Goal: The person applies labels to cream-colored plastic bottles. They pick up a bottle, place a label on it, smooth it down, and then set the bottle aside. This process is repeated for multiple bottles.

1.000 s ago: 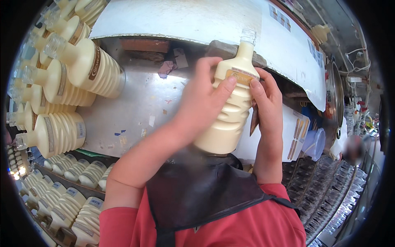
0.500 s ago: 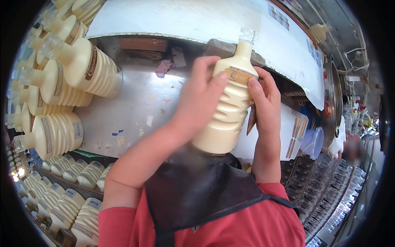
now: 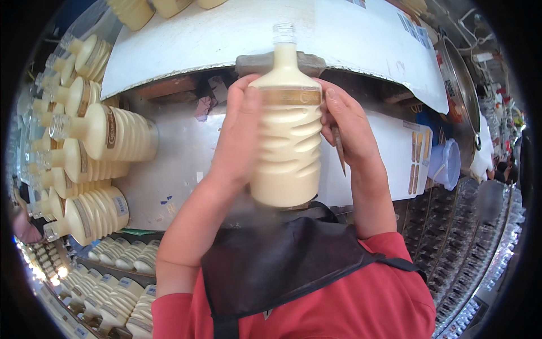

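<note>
A cream-coloured ribbed bottle (image 3: pixel 285 164) with a clear glass neck stands out in front of my chest, its neck pointing away from me. Around its shoulder runs a brown and gold label band. My left hand (image 3: pixel 234 133), slightly blurred, presses along the bottle's left side with the thumb near the band. On the right side, my right hand (image 3: pixel 351 124) grips the shoulder by the end of the label. A thin, pointed brown strip (image 3: pixel 339 150) sticks out below the right fingers; its kind is unclear.
Several similar bottles (image 3: pixel 121 134) lie stacked at the left, more (image 3: pixel 116 299) at lower left. Beyond the metal tabletop (image 3: pixel 178 133) is a raised white board (image 3: pixel 220 42). At right are a sheet of labels (image 3: pixel 389 147), a lilac bucket (image 3: pixel 446 164) and dark racks (image 3: pixel 451 243).
The bottle has gone from tilted to nearly straight and shifted left in view. It has turned about its length, so the label's lettering faces more to the right. My left thumb has moved left.
</note>
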`<state>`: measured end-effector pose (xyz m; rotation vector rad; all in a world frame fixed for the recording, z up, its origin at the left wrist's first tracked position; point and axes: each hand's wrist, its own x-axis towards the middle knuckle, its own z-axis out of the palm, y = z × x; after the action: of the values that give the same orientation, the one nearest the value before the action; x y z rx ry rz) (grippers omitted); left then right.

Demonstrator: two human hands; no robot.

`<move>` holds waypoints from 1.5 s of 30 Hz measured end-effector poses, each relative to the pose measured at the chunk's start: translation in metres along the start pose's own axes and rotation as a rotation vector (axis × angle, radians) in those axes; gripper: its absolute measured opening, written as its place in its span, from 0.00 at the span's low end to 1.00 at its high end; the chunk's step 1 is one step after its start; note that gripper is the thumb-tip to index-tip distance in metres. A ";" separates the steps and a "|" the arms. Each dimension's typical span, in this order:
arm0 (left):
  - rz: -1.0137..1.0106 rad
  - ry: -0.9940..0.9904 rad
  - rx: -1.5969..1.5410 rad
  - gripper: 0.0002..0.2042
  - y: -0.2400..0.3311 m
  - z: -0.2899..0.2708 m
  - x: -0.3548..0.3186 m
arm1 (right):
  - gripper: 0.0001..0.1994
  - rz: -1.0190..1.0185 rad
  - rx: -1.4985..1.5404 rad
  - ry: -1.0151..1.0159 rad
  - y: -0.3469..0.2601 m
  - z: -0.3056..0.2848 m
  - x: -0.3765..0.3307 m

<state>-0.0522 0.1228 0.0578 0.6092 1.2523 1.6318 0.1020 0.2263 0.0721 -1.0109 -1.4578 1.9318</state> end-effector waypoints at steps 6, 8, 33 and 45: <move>-0.007 0.018 0.055 0.20 -0.005 0.001 0.005 | 0.23 -0.054 -0.025 0.021 0.009 -0.001 0.007; -0.006 0.020 0.086 0.20 -0.005 0.000 0.007 | 0.23 -0.058 -0.033 0.008 0.009 -0.003 0.007; -0.020 0.036 0.036 0.20 -0.003 0.004 0.006 | 0.20 0.029 0.010 0.078 0.016 -0.009 0.010; 0.037 0.057 0.242 0.20 0.001 0.005 0.004 | 0.14 -0.636 -0.568 0.249 -0.020 0.040 -0.017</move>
<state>-0.0500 0.1286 0.0601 0.7422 1.5020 1.5486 0.0792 0.1958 0.1018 -0.8233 -1.9222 0.9335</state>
